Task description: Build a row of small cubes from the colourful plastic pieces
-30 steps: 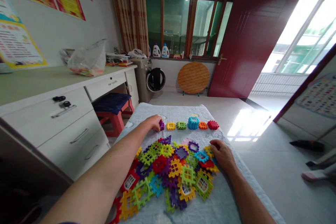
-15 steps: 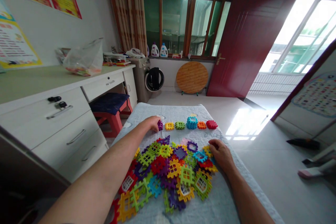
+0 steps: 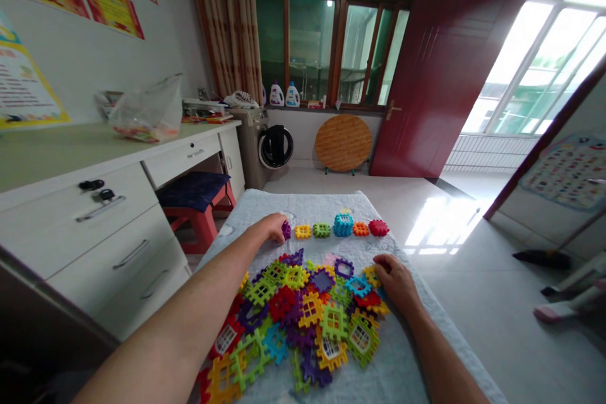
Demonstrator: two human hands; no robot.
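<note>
Red door (image 3: 426, 69) beside green-tinted windows (image 3: 310, 31), pale floor (image 3: 402, 202)

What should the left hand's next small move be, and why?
Probably ease the left hand off the purple piece and lift clear: that piece appears lined up with the yellow piece and green piece, at the row's left end.

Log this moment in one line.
left hand: pinching purple piece | right hand: at pile | row: beyond pile, red stack rightmost
</note>
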